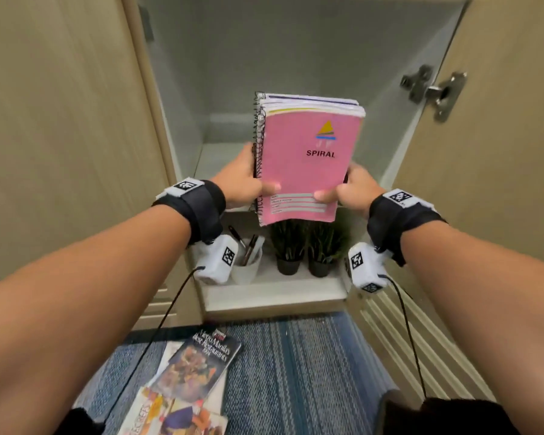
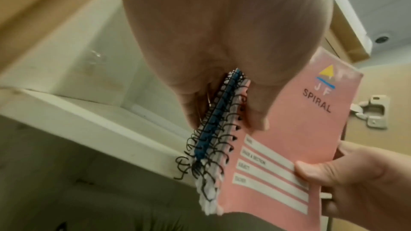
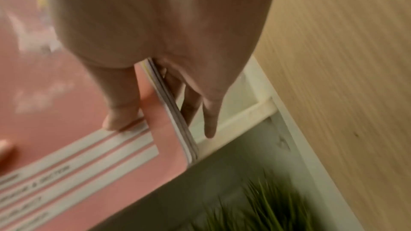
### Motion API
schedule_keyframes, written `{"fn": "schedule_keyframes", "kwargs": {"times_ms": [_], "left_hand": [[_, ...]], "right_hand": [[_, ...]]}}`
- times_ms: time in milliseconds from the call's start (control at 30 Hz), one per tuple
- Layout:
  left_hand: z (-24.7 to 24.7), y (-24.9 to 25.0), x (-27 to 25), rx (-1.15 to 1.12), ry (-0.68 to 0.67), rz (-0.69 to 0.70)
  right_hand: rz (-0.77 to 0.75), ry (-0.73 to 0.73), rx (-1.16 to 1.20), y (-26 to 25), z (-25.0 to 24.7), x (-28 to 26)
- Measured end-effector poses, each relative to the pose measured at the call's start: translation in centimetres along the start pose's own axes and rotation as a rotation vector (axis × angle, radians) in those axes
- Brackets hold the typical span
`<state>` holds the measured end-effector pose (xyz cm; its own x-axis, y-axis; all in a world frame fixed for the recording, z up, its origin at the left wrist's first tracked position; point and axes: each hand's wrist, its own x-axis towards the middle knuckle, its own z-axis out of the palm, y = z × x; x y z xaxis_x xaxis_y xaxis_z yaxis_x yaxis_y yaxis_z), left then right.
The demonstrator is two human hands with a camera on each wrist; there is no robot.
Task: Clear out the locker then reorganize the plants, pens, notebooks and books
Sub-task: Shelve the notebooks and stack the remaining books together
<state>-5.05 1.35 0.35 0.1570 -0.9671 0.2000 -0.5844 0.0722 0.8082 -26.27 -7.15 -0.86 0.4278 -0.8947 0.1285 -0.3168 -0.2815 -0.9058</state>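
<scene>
**Notebook stack held at the upper locker shelf**

Both hands hold one stack of spiral notebooks [image 1: 308, 158] upright in front of the open locker [image 1: 233, 58], level with the upper shelf [image 1: 215, 158]. The front cover is pink and carries the word "SPIRAL". At least one blue-covered notebook sits behind it; the exact count cannot be told.

Left hand [image 1: 241, 178]: grip closed on the bound edge of the stack, thumb on the front cover, fingers [image 2: 191, 108] curled behind the wire coils.

Right hand [image 1: 354, 186]: grip closed on the free edge, thumb on the lower cover near the label lines, fingers [image 3: 209, 117] behind the stack.

Lower shelf [image 1: 274, 293] contents:
- A white cup [image 1: 247, 268] at the left, holding pens [image 1: 250, 249].
- Two potted plants [image 1: 305, 246] in dark pots, side by side, to the right of the cup.

The bottom edge of the stack hangs above the plants, apart from them.

Books [image 1: 189, 381] lie loosely overlapped on the blue striped carpet [image 1: 311, 372] in front of the locker, to the left. The locker door [image 1: 490, 152] stands open at the right, with its metal hinge [image 1: 434, 89] visible.
</scene>
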Motion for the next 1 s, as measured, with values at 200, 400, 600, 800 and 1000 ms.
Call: {"fn": "schedule_keyframes", "kwargs": {"times_ms": [200, 400, 600, 800, 1000], "left_hand": [[0.9, 2.7, 4.8, -0.289, 0.001, -0.248], [2.8, 2.4, 8.2, -0.518, -0.064, -0.465], [3.8, 0.9, 9.4, -0.552, -0.178, -0.430], [4.5, 1.4, 9.7, -0.277, -0.154, -0.432], [1.5, 2.1, 7.6, -0.004, -0.073, -0.392]], "right_hand": [[0.213, 0.083, 0.172, -0.4, -3.0, 4.6], [0.445, 0.025, 0.161, 0.5, -2.9, 7.9], [0.498, 0.096, 0.081, 2.0, -3.2, 9.7], [0.413, 0.204, -0.377, 0.9, -3.6, 9.4], [0.250, 0.234, -0.678, -2.7, -3.3, 6.7]]}}
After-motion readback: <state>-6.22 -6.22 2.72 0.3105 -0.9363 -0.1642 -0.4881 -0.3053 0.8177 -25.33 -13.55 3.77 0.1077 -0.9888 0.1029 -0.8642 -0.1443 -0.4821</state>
